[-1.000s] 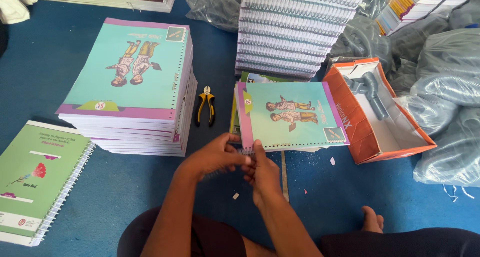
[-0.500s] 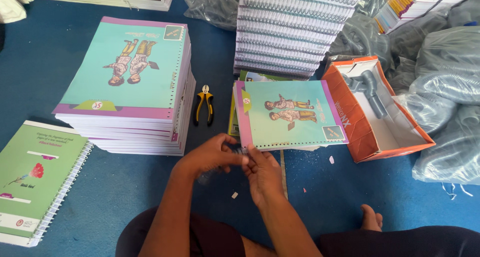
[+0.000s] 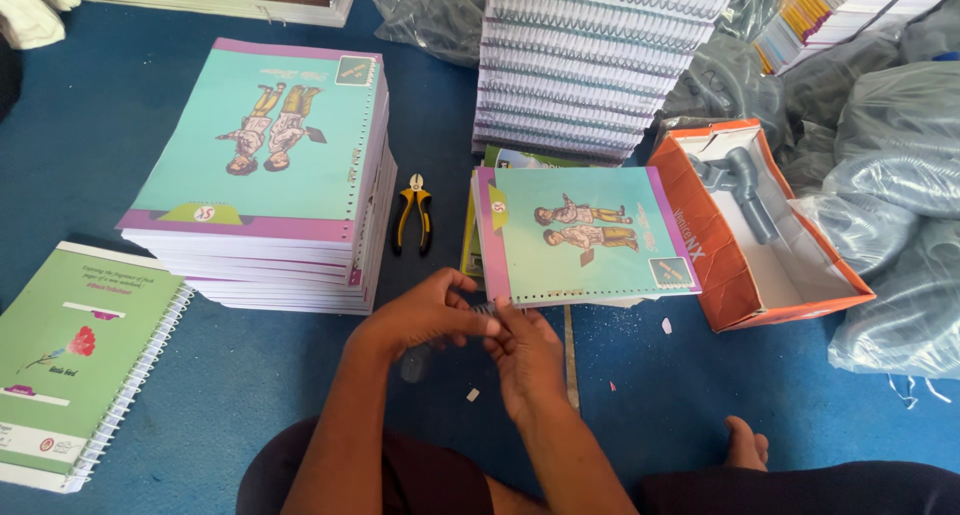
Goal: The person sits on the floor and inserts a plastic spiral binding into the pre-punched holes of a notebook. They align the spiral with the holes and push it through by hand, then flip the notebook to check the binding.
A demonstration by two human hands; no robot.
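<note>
- Here, I see a blue floor (image 3: 200, 395) with a tall stack of teal-covered books (image 3: 265, 175) at left and a tower of spiral-bound books (image 3: 590, 65) behind.
- An orange box (image 3: 760, 225) lies open at right, beside grey plastic bags (image 3: 890, 195).
- A green notebook (image 3: 70, 355) sits far left.
- The teal book (image 3: 585, 235) lies just ahead of my hands, its punched edge towards me.
- My left hand (image 3: 425, 315) and right hand (image 3: 525, 360) meet at that edge, fingers pinched together on a small clear piece (image 3: 487, 310); I cannot tell what it is.
- Yellow-handled pliers (image 3: 413, 215) lie between stack and book.
</note>
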